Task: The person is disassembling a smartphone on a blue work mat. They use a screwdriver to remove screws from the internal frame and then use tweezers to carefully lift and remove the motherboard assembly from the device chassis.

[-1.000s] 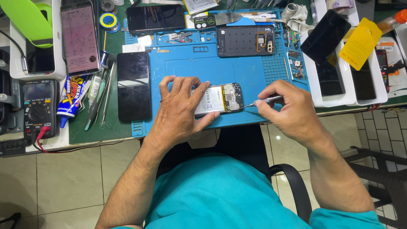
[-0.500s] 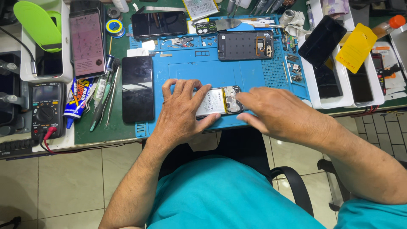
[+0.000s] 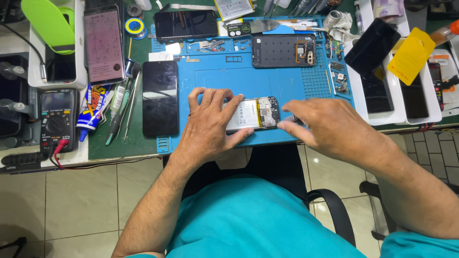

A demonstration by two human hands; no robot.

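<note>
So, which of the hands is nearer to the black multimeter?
Left. The left hand rests on the opened phone, closer to the multimeter; the right hand is farther right.

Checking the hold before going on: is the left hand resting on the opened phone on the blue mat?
Yes, the left hand lies over the opened phone on the blue mat, fingers spread along its left part.

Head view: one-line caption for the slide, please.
Left hand steadies an opened phone on a blue mat; right hand touches its end.
</note>
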